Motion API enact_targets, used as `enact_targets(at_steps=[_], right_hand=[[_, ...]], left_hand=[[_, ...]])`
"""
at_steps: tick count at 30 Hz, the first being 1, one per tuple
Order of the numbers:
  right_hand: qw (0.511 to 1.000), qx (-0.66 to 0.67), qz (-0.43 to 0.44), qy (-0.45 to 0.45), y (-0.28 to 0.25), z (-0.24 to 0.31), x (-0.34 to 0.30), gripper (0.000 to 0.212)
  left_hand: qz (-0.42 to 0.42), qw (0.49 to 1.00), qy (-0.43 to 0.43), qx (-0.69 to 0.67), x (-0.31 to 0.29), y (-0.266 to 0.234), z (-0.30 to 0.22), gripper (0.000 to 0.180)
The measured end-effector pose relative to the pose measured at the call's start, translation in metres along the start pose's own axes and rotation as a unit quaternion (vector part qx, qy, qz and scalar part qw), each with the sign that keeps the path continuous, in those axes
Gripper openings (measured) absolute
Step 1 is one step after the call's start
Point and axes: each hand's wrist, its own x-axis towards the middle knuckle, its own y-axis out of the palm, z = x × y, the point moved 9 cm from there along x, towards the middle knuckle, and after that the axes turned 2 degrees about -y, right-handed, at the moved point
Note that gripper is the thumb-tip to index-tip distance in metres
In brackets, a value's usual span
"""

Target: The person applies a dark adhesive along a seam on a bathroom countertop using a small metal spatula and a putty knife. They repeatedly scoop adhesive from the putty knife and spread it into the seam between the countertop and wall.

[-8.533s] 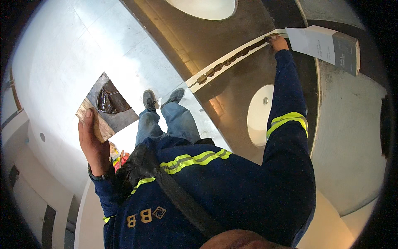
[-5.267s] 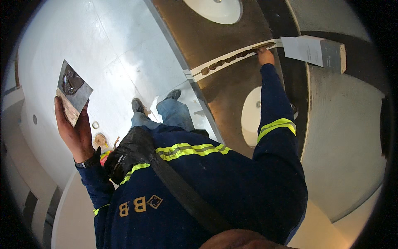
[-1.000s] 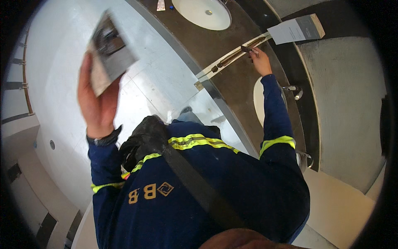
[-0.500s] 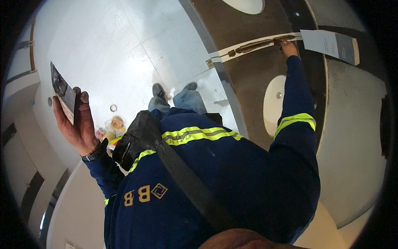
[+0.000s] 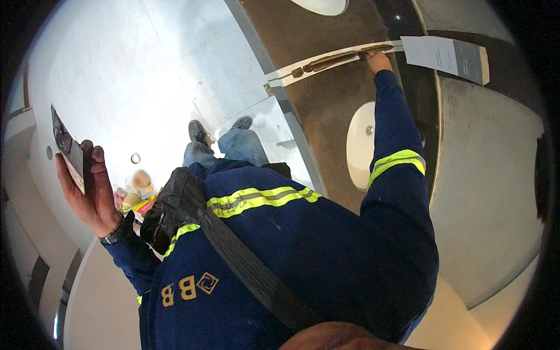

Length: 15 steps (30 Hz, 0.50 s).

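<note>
Brown counter point(image 5: 326, 111) beside open pale floor point(image 5: 146, 76).
Right hand point(image 5: 379, 60) grips a trowel point(image 5: 335, 60) at the white strip's point(image 5: 280, 74) edge; left hand point(image 5: 87, 189) clasps a flat board point(image 5: 67, 149), clear space around.

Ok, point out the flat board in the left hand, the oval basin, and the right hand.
flat board point(image 5: 69, 153), head view, on its edge
oval basin point(image 5: 360, 146), head view, inside the bowl
right hand point(image 5: 379, 61), head view, back of the hand

- navy work jacket point(image 5: 326, 251), long sleeves, all one dark blue
- yellow-and-grey reflective bands ring the right sleeve point(image 5: 398, 161) and cross the chest
- black strap point(image 5: 251, 271) runs diagonally over the jacket
- blue jeans point(image 5: 233, 146), dark shoes point(image 5: 198, 129)
- dark wristband point(image 5: 118, 230) on the left wrist
</note>
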Motion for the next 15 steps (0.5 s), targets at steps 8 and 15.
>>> enact_targets(at_steps=[8,15], right_hand=[[0.998,-0.034,0.043,-0.036,0.030,0.014,0.032,0.047],[0.994,-0.043,0.078,-0.057,0.045,0.025,0.036,0.048]], left_hand=[[0.017,0.999,-0.002,0.029,0.000,-0.008,-0.001,0.028],[-0.013,0.999,-0.021,-0.035,-0.010,-0.025,-0.016,0.030]])
